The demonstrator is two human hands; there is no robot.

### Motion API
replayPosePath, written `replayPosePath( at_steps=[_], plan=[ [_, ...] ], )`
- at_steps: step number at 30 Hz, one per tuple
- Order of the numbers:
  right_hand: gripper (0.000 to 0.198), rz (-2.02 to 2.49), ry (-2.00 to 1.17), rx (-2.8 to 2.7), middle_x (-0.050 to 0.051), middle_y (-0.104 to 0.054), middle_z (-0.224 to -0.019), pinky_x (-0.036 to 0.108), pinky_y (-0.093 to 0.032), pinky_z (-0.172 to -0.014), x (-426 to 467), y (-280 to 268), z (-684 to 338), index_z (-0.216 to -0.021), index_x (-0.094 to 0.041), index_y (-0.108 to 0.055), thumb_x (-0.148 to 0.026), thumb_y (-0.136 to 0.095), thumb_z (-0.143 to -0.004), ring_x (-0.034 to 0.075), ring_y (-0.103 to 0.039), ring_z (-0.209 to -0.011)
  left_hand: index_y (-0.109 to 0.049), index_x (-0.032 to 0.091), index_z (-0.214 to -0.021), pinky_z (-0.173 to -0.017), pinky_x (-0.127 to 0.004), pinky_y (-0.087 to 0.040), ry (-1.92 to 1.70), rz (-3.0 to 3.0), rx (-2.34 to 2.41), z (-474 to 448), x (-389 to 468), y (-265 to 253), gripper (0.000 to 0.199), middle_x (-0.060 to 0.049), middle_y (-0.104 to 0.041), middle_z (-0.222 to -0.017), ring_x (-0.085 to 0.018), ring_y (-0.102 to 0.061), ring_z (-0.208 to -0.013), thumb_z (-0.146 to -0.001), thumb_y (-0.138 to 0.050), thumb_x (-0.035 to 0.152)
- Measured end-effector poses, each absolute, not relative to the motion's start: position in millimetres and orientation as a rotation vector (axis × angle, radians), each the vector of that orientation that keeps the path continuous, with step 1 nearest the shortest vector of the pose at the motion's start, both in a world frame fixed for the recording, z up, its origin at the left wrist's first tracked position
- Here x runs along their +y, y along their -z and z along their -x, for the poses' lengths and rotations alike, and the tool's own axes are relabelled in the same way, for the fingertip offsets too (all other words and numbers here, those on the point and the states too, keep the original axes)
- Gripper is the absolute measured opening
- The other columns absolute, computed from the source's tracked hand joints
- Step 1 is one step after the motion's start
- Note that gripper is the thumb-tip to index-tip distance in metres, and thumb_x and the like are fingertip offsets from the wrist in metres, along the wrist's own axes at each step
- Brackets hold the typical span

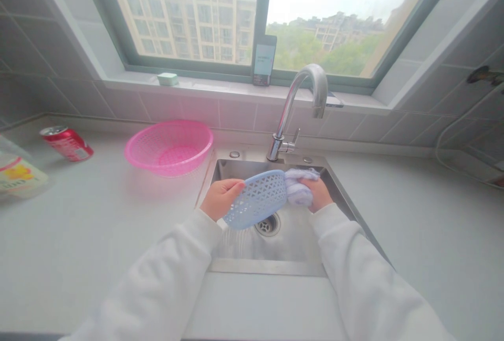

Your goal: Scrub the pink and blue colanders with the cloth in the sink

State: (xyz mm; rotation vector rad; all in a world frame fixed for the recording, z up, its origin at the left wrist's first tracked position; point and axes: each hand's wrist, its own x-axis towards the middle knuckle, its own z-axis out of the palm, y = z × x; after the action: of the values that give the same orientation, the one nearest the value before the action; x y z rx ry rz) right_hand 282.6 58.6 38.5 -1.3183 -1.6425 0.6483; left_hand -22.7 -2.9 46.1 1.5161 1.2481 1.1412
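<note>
Currently one pale blue plastic basket [258, 200], pierced with small holes, is tilted above the sink [268, 267], its left end pinched in my left grip [222, 197]. My right grip [319, 194] closes around one crumpled whitish cloth [298, 195] at the basket's right end. Below is smooth, shiny metal with one round drain [269, 224]; behind rises one curved chrome tap [301, 86]. A smooth, pale worktop [118, 236] surrounds the sink; on its left are one round, perforated pink basket [169, 149] and one red can [67, 143]. Beyond, grey tiles [197, 110] meet a window sill [220, 90], where one phone [263, 60] leans upright before the window.
</note>
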Motion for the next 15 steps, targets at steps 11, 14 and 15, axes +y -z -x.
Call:
replayPosePath(
  at_steps=[11,14,15],
  plan=[
    [0.033,1.007,-0.990,-1.668,0.006,-0.079,-0.091,0.042,-0.059,-0.086,24.2,-43.1,-237.8,-0.089,-0.023,-0.072,-0.040,-0.085,-0.064,0.028,-0.074,-0.088,-0.059,0.020,-0.082,-0.056,-0.026,-0.038,-0.975,-1.443,1.124,-1.1,-8.5,-35.9,0.029,0.004,-0.057,-0.062,-0.014,-0.052,-0.057,-0.077,-0.068,0.048],
    [0.031,1.024,-1.067,-1.723,0.005,-0.079,-0.087,0.039,-0.058,-0.080,19.9,-41.1,-226.8,-0.087,-0.022,-0.072,-0.036,-0.084,-0.062,0.026,-0.073,-0.083,-0.063,0.020,-0.086,-0.053,-0.027,-0.029,-1.001,-1.521,1.222,-10.4,-11.8,-35.8,0.027,0.007,-0.047,-0.055,-0.012,-0.043,-0.050,-0.080,-0.067,0.046],
    [0.030,1.046,-1.097,-1.704,0.004,-0.078,-0.084,0.038,-0.057,-0.078,20.6,-39.6,-224.6,-0.086,-0.022,-0.072,-0.035,-0.083,-0.062,0.025,-0.072,-0.080,-0.064,0.020,-0.089,-0.053,-0.027,-0.029,-0.979,-1.526,1.222,-12.9,-12.6,-35.0,0.026,0.008,-0.045,-0.054,-0.012,-0.042,-0.049,-0.081,-0.067,0.045]
  ],
)
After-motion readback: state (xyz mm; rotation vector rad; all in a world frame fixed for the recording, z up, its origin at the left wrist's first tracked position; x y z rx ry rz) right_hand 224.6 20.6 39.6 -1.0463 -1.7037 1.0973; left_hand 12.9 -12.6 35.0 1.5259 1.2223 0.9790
